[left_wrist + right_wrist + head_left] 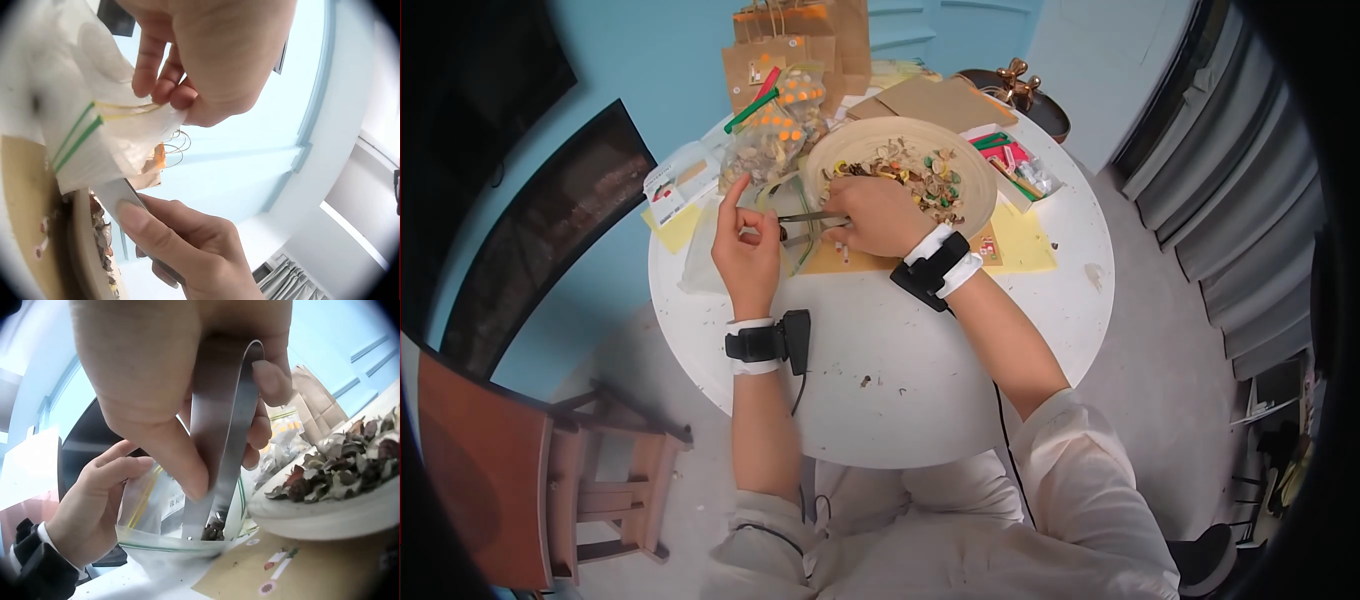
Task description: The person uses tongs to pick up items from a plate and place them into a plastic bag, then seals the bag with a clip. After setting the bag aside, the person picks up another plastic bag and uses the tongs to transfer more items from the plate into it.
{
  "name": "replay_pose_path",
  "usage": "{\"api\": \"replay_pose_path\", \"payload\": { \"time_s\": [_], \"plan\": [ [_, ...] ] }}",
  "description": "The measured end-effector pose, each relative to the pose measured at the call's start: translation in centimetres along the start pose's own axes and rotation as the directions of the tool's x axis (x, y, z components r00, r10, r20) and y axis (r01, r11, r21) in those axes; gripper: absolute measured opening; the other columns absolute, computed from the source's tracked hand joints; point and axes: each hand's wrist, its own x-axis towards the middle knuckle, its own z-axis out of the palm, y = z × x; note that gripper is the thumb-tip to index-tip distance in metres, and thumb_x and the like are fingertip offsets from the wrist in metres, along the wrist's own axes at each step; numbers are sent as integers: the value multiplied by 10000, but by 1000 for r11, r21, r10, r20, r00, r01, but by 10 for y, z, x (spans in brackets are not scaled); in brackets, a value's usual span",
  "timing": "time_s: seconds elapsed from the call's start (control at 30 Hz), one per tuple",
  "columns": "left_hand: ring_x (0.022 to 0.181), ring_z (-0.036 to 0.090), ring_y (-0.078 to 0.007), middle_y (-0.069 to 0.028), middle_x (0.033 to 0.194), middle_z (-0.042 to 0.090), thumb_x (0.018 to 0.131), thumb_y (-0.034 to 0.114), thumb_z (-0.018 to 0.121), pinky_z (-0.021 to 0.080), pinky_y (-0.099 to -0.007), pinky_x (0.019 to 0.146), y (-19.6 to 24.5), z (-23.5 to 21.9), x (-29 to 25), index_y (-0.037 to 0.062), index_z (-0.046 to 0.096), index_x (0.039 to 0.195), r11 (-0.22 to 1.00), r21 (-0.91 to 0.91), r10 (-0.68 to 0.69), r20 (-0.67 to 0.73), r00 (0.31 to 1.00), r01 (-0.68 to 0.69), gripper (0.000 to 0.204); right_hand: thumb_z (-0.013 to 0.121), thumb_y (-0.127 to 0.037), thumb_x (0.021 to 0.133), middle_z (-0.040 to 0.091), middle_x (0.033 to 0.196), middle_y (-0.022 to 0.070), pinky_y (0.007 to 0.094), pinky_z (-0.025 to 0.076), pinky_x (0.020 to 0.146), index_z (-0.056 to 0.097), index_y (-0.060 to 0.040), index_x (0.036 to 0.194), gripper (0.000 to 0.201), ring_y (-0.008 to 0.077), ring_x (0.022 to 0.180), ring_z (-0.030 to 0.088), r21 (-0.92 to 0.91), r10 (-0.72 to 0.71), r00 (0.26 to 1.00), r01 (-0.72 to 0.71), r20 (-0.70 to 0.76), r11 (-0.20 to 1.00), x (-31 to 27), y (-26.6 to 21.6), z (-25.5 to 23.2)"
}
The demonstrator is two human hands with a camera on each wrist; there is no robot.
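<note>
Wht tbl (900, 385): L hand (748, 250) pinches zip bag (165, 559), R hand (885, 215) grips tongs (211, 394), tips inside.

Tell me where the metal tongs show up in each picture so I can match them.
Head: metal tongs, left of centre, above the middle.
Left wrist: metal tongs, lower left.
Right wrist: metal tongs, near the centre, tips down.
Shared landmark: the right hand, gripping them.

The bag (169, 553) seems enterable from above, the bowl (331, 530) crowding its right.

Tongs (215, 400) smooth metal; bag (128, 140) plastic, seemingly glossy.
</note>
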Motion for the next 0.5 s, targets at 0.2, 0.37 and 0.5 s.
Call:
{"api": "replay_pose_path", "payload": {
  "time_s": [0.2, 0.37, 0.5],
  "plan": [
    [665, 511, -43, 43, 708, 533, 852, -28, 636, 441, -198, 607, -2, 3, -1, 80, 550, 1348, 998, 61, -15, 13, 1000, 14, 515, 755, -290, 753, 624, 899, 114, 414, 496, 752, 729, -53, 933, 299, 310, 892, 632, 155, 104, 993, -93, -60, 983, -24, 0, -31],
    [661, 533, -53, 37, 709, 539, 844, -28, 637, 463, -213, 608, -1, 8, -4, 103, 560, 1343, 992, 127, -16, 48, 999, 10, 521, 762, -308, 763, 638, 883, 115, 390, 487, 735, 738, -47, 999, 352, 306, 871, 627, 228, 355, 917, -312, -183, 922, -73, 28, -79],
    [655, 531, -52, 32, 706, 537, 841, -26, 640, 464, -215, 605, 0, 12, -5, 130, 568, 1343, 979, 202, 20, 82, 996, -36, 531, 766, -320, 769, 658, 897, 129, 385, 497, 725, 743, -44, 987, 353, 314, 852, 636, 94, 521, 832, -512, -192, 854, -95, 53, -88]
  ]
}}
